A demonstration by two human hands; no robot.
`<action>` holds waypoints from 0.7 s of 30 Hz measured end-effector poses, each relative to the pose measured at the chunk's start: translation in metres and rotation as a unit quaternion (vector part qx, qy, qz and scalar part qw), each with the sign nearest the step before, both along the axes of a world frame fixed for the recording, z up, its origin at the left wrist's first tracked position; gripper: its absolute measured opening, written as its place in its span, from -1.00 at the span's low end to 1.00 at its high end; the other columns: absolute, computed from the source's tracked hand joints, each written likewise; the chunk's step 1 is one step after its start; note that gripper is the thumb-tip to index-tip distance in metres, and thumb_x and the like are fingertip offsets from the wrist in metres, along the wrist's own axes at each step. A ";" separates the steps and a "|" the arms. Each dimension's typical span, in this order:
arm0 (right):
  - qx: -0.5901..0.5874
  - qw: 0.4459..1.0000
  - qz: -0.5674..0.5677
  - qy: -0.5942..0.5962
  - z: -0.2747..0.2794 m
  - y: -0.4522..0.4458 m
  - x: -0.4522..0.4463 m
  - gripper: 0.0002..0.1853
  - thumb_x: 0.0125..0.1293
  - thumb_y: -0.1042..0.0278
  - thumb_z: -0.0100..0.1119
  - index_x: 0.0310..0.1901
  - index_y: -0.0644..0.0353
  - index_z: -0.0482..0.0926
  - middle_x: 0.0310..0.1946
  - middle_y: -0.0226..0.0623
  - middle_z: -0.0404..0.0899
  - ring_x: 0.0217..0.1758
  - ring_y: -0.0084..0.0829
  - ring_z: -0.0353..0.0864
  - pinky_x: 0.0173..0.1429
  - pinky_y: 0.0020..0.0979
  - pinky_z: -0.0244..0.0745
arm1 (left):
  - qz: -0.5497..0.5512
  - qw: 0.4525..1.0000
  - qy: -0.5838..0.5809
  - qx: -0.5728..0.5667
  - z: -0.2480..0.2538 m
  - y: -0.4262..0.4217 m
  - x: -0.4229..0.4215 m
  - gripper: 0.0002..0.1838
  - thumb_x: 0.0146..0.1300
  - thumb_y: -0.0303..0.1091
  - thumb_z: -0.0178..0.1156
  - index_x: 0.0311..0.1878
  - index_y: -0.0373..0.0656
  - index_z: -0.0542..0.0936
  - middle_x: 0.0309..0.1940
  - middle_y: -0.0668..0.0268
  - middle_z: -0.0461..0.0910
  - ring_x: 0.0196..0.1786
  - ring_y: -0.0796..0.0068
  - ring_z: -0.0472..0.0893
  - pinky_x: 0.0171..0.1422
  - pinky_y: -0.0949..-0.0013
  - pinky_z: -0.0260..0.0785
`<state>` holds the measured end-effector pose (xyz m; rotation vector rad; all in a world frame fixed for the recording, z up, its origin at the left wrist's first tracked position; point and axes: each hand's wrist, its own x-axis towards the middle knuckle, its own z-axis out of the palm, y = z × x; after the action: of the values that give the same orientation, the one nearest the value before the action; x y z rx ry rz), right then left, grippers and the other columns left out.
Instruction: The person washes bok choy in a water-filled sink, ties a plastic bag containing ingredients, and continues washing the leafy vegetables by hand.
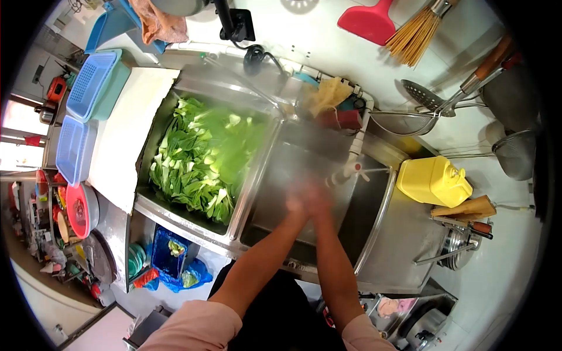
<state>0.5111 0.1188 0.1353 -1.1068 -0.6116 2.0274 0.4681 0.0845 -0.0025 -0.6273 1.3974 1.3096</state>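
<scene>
Both my hands are together over the right sink basin [266,199], low in the middle of it. My left hand [297,202] is on the left, touching or overlapping my right hand [318,198]. A blurry haze covers them, so the fingers cannot be made out, nor whether anything is between them. Just to their right is a white tap [345,174] with a red-marked handle. In the left basin lies a heap of leafy green bok choy [190,155], its right part hazy.
A steel divider [255,175] separates the basins. A yellow jug [433,181] stands on the right counter. Blue baskets [93,85] and a red-rimmed bowl [82,209] are at the left. Ladles and a strainer [404,121] hang on the right wall.
</scene>
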 end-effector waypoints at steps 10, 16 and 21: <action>0.005 0.971 0.062 -0.230 -0.103 -0.036 0.034 -0.82 0.30 0.36 0.15 -0.23 0.31 0.61 -0.48 -0.34 0.55 -0.38 -0.47 0.51 -0.23 -0.42 0.46 | 0.078 0.983 -0.099 0.133 0.038 -0.080 0.009 -0.66 0.43 -0.19 -0.05 0.00 -0.27 0.54 -0.14 0.16 0.60 -0.11 0.23 0.60 0.05 0.20 0.49; -0.051 0.981 -0.186 -0.012 -0.070 0.004 0.051 -0.89 0.31 0.37 0.13 -0.23 0.21 0.52 -0.33 -0.29 0.52 -0.25 -0.34 0.52 -0.10 -0.28 0.51 | -0.141 0.984 -0.062 0.087 0.094 0.030 0.011 -0.66 0.44 -0.17 -0.04 -0.06 -0.16 0.64 -0.13 0.24 0.63 -0.09 0.33 0.59 0.03 0.26 0.44; 0.190 0.979 -0.069 -0.019 -0.080 0.013 0.042 -0.78 0.50 0.31 -0.05 0.07 0.16 0.45 -0.10 -0.32 0.51 -0.03 -0.44 0.51 0.07 -0.38 0.45 | -0.339 0.938 0.021 0.075 0.070 0.052 -0.001 -0.69 0.44 -0.21 -0.01 -0.08 -0.21 0.62 -0.21 0.19 0.62 -0.19 0.28 0.60 -0.08 0.24 0.46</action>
<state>0.5531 0.1315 0.0549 -0.9313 -0.8753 1.6847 0.4676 0.1361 0.0675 0.0078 1.3591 0.8562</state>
